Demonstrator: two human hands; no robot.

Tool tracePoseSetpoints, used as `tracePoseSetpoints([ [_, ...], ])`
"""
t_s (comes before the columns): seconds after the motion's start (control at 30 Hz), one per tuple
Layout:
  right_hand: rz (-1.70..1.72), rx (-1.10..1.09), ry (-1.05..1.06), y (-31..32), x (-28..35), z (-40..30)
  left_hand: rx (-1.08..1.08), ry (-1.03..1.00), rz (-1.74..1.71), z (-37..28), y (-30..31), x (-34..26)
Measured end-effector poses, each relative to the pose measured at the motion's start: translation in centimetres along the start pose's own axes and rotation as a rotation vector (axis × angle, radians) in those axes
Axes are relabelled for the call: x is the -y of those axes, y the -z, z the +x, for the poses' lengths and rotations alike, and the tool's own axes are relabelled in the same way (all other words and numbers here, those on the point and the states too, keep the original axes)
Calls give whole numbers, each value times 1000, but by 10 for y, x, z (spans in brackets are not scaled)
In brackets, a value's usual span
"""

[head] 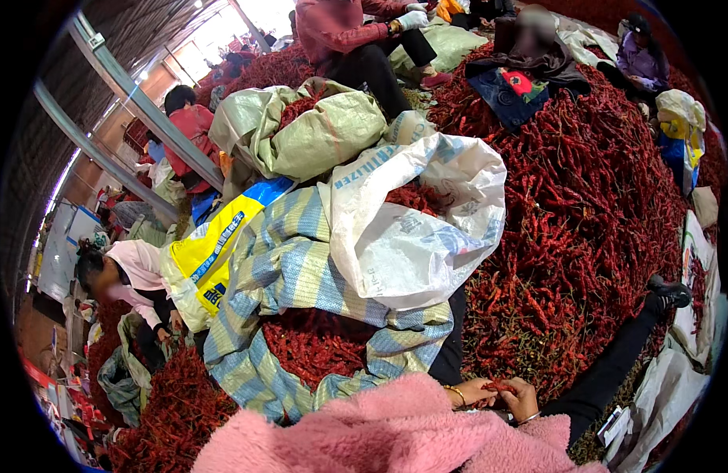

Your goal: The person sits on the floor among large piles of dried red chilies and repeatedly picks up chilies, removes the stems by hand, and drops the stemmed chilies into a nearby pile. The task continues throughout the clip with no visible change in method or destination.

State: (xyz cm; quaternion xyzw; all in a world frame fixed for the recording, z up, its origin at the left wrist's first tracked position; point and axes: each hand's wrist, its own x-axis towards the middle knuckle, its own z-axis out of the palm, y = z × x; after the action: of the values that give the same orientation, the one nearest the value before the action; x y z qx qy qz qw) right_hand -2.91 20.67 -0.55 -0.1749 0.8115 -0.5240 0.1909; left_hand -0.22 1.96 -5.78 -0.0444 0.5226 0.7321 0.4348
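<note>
My left hand (471, 392), with a gold-coloured bracelet at its wrist, is low in the view beside my right hand (521, 399), which wears a silver-coloured bangle. Between the fingers of both hands are dried red chili peppers (499, 386). Pink fleece sleeves cover my arms. Just beyond the hands rises a big heap of red chilies (565, 254) with stems. To the left stands an open blue-and-yellow striped woven sack (305, 266) with chilies inside. Behind it, a white fertilizer sack (393, 254) gapes open, also holding chilies.
My black-trousered leg (606, 355) stretches along the heap at the right. A pale green sack (322, 136) of chilies stands farther back. A co-worker in pink (142, 266) bends at the left; another in red (340, 41) sits at the top. Metal posts (145, 112) slant at upper left.
</note>
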Motion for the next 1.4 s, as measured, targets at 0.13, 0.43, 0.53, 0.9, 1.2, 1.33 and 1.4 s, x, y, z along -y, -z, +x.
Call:
tracePoseSetpoints([
  [0.13,35,33,-28,-1,-3,1,-6,13,-98,4,2,8],
  [0.43,160,127,-357,-6,-16,1,2,69,44,4,2,5],
  [0.53,60,85,-296,-2,-10,2,-195,85,-83,-1,-4,-3],
  [0.9,-608,196,-41,-6,7,-1,-243,-115,-44,28,3,36],
  [1.2,-609,126,45,-7,8,-7,-107,63,74,19,6,15],
  [1.33,-632,147,67,-7,12,-11,-124,4,68,12,3,11],
  [1.4,-635,128,62,-10,6,-14,-160,-8,99,6,-1,3],
])
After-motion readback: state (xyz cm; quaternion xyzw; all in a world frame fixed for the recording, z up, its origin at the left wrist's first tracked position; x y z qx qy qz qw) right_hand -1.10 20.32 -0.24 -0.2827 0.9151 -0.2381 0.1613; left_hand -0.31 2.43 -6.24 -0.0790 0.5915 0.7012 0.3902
